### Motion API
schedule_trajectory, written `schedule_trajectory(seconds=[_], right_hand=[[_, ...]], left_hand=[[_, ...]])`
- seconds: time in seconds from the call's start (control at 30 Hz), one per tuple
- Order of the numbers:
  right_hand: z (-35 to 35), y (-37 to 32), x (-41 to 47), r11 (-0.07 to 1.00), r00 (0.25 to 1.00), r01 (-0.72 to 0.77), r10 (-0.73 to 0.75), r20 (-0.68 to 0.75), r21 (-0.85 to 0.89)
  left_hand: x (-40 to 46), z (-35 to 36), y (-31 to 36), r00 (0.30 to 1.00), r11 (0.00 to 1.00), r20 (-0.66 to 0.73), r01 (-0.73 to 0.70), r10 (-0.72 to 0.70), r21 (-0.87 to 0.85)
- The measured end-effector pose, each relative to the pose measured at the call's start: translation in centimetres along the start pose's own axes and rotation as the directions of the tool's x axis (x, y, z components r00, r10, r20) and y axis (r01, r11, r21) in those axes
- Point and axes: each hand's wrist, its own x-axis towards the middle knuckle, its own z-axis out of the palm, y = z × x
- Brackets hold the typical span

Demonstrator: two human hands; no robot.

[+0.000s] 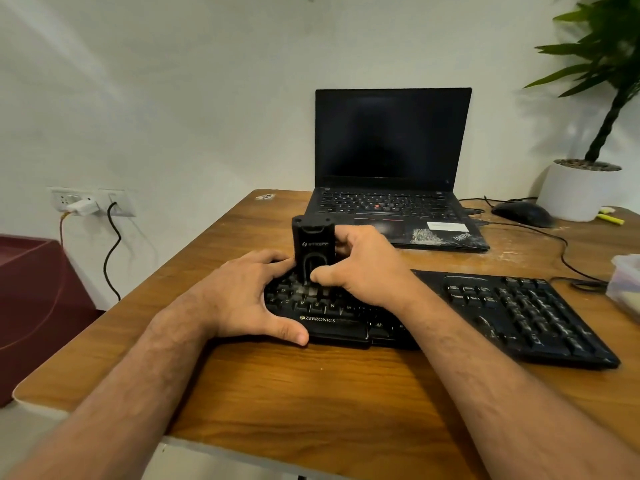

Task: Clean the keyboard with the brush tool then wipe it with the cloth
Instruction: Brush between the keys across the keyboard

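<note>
Brushing step in hand. Right hand [360,268] clamped on the brush [313,252], held upright with bristles down on the middle keys of the keyboard [450,313] at the near middle of the desk [277,386]. Left hand [249,296] spread flat on the left keys, steadying, grasping nothing. Next, probably: sweep rightward along the rows. Cloth not seen.

Black keyboard [502,313], black brush tool [313,247], wood-grain brown table [277,386].
</note>
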Motion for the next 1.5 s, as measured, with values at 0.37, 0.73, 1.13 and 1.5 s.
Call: schedule_trajectory(seconds=[0.37, 0.73, 1.13, 1.5], right_hand=[[-0.3, 0.4, 0.8, 0.998, 0.993, -0.019, 0.013, -0.116, -0.051], [-0.5, 1.3, 2.0, 0.998, 0.989, -0.044, 0.037, -0.14, -0.049], [-1.8, 2.6, 2.8, 0.989, 0.959, -0.148, 0.138, -0.247, -0.022], [-2.0, 2.2, 2.0, 0.995, 0.97, -0.096, 0.088, -0.228, -0.025]], left_hand=[[-0.2, -0.2, 0.2, 1.0, 1.0, 0.01, 0.028, -0.028, 0.01], [-0.4, -0.4, 0.7, 0.999, 0.999, 0.024, 0.039, -0.039, 0.022], [-0.4, -0.5, 0.7, 0.998, 0.999, 0.036, 0.042, -0.042, 0.019], [0.6, -1.2, 1.5, 0.99, 0.996, 0.117, 0.067, -0.073, 0.059]])
